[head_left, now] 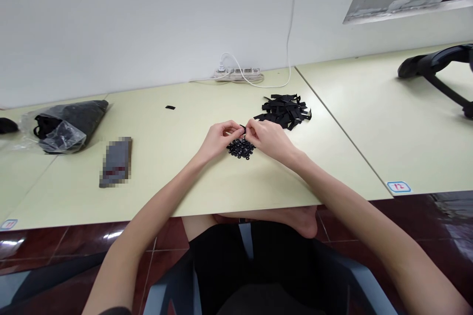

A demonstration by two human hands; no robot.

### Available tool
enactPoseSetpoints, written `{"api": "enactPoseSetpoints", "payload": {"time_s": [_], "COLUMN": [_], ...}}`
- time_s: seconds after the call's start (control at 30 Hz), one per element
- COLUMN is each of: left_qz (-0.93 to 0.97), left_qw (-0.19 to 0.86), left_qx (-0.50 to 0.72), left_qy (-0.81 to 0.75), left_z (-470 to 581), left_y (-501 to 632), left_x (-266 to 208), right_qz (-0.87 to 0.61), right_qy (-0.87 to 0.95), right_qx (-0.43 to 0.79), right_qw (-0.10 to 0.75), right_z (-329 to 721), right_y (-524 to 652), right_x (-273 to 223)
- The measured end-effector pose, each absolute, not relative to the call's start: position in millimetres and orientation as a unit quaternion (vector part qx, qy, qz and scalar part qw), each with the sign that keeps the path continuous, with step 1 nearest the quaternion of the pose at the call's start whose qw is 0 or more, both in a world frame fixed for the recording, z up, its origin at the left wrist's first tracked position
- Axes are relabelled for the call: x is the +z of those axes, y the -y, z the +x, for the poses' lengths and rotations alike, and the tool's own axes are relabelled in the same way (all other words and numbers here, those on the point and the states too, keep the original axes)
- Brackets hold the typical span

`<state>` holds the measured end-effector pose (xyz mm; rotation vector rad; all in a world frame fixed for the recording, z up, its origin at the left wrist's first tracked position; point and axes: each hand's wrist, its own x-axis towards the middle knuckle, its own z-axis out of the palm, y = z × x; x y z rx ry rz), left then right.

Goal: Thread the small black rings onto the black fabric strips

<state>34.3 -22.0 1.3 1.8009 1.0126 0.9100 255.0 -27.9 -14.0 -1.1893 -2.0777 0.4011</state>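
My left hand (222,137) and my right hand (266,137) meet over the table, fingertips almost touching. Between them they pinch a small black fabric strip (243,129), mostly covered by the fingers. Just below the fingertips lies a small pile of black rings (241,148), partly hidden by both hands. Behind my right hand is a loose heap of black fabric strips (284,110), cut in short lengths. One single short black strip (170,107) lies apart, farther left on the table.
On the left are a clear plastic bag (68,128) with black material and a blurred dark flat object (116,162). A power strip (237,75) with a white cable sits by the wall. At the far right stands a black curved object (436,69). The pale table (236,187) ends near my lap.
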Motion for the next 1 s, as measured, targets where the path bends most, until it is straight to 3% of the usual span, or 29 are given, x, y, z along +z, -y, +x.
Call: {"api": "enactPoseSetpoints", "payload": {"time_s": [0.83, 1.0], "left_qz": [0.714, 0.699], "left_qw": [0.494, 0.501], "left_qx": [0.355, 0.369], "left_qy": [-0.348, -0.353], "left_z": [35, 33], "left_y": [21, 19], "left_x": [5, 8], "right_qz": [-0.427, -0.433], "right_qy": [0.693, 0.721], "right_qx": [0.428, 0.367], "right_qw": [0.392, 0.396], "right_z": [257, 258], "right_y": [27, 28], "right_x": [2, 2]}}
